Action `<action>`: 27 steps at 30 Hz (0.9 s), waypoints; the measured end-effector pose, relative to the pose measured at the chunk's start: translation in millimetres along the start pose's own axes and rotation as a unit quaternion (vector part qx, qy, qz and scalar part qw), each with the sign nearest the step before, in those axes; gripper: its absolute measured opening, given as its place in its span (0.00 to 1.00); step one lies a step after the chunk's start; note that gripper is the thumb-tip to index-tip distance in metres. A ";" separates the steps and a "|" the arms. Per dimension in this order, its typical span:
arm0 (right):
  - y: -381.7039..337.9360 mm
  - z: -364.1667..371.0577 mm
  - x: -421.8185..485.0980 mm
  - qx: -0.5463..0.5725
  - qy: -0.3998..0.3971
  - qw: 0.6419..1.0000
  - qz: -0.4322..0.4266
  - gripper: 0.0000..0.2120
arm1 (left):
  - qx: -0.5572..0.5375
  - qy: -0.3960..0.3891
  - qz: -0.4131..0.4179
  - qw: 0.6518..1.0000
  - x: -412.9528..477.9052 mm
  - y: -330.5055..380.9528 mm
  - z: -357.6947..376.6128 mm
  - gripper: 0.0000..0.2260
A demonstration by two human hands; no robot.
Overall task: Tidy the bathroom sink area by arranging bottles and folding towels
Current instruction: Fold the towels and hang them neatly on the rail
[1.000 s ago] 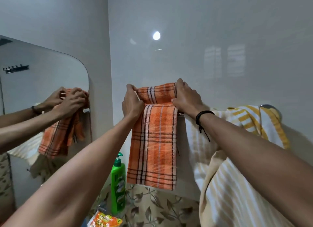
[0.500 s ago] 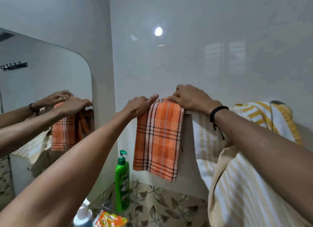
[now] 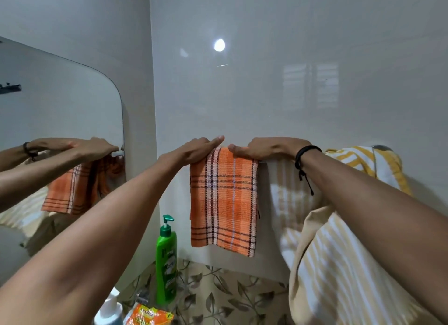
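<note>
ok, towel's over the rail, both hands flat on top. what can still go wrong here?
Judging from this frame:
1. The orange plaid towel hangs with its bottom edge slanted, so it may slide when the left hand and right hand lift.
2. The striped yellow towel is bunched right beside it; straightening it could drag the plaid one along.

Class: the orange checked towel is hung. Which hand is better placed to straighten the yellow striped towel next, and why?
Right, probably. The right hand rests on the rail beside the yellow striped towel; the left hand sits beyond the orange checked towel.
</note>
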State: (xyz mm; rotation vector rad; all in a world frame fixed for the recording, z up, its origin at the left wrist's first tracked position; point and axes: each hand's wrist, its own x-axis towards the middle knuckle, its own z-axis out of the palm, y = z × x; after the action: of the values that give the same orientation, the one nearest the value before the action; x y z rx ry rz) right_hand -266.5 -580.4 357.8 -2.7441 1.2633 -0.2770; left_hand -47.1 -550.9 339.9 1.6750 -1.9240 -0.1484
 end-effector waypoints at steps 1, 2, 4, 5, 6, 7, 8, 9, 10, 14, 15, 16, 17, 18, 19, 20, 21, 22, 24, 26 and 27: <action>1.9 -0.1 0.2 0.004 -0.001 1.000 -0.009 0.47 | 0.009 -0.005 -0.006 1.000 0.4 1.3 -0.2 0.29; 2.9 -0.1 -2.0 0.011 -0.003 1.000 -0.019 0.42 | 0.016 -0.006 -0.011 1.000 0.9 4.5 -0.5 0.29; 3.1 0.9 -7.1 0.018 -0.008 0.999 -0.039 0.29 | 0.020 -0.007 -0.016 1.000 1.5 8.8 -1.0 0.28; 4.2 1.0 -8.6 0.016 -0.007 0.999 -0.049 0.24 | 0.018 -0.007 -0.016 1.000 1.5 8.9 -0.7 0.27; 4.5 0.6 -11.2 0.014 -0.005 0.998 -0.054 0.22 | 0.015 -0.005 -0.017 1.000 1.0 8.5 -0.8 0.27; 4.2 0.2 -15.7 0.013 -0.008 0.998 -0.057 0.20 | 0.010 -0.002 -0.016 1.000 1.1 7.6 -0.2 0.26; 4.5 -0.6 -20.0 0.005 -0.006 0.999 -0.053 0.20 | 0.004 0.003 -0.018 1.000 1.8 6.7 0.7 0.25; 6.0 -1.9 -24.1 -0.008 0.000 0.999 -0.045 0.20 | 0.002 0.007 -0.017 1.000 2.6 6.4 1.3 0.24; 7.8 -2.8 -29.6 -0.029 0.008 0.999 -0.031 0.23 | 0.006 0.011 -0.019 1.000 2.7 7.0 2.0 0.23; 33.1 2.3 -53.7 -0.131 0.080 0.988 0.028 0.31 | 0.042 0.072 -0.011 0.996 4.2 7.3 3.2 0.23; 41.1 6.3 -61.0 -0.150 0.116 0.981 0.032 0.29 | 0.055 0.098 0.001 0.994 3.6 8.7 3.4 0.22; 48.6 9.6 -68.0 -0.166 0.154 0.973 0.034 0.25 | 0.066 0.118 0.014 0.991 3.3 10.8 3.4 0.21; 55.1 13.0 -74.4 -0.171 0.188 0.967 0.028 0.21 | 0.072 0.131 0.023 0.989 2.0 13.4 4.3 0.21; 59.9 15.6 -79.4 -0.167 0.217 0.962 0.020 0.16 | 0.074 0.141 0.026 0.987 0.4 16.5 5.6 0.21; 62.7 17.9 -83.6 -0.157 0.243 0.957 0.012 0.12 | 0.079 0.150 0.029 0.985 -0.6 18.8 6.9 0.22; 64.0 20.5 -87.7 -0.147 0.266 0.953 0.005 0.08 | 0.082 0.160 0.033 0.983 -1.8 20.3 8.5 0.23; 65.5 23.9 -89.7 -0.142 0.289 0.947 -0.003 0.06 | 0.082 0.172 0.040 0.981 -3.1 21.0 9.7 0.22; 66.4 27.6 -92.3 -0.142 0.311 0.940 -0.013 0.06 | 0.078 0.187 0.052 0.978 -5.3 22.4 11.4 0.21; 69.4 37.3 -94.8 -0.153 0.352 0.923 -0.039 0.09 | 0.065 0.226 0.081 0.969 -9.9 27.6 17.5 0.17; 71.1 45.6 -98.0 -0.145 0.405 0.900 -0.072 0.14 | 0.047 0.279 0.131 0.950 -16.2 37.6 26.7 0.14; 71.0 48.4 -100.3 -0.138 0.435 0.885 -0.087 0.17 | 0.042 0.304 0.154 0.939 -21.4 44.9 32.4 0.13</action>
State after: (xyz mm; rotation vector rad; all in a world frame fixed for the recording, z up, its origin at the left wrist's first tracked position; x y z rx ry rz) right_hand -372.9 -549.0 286.2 -3.0680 1.2415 -1.6076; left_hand -101.1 -530.7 325.6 1.2430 -1.6841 0.5213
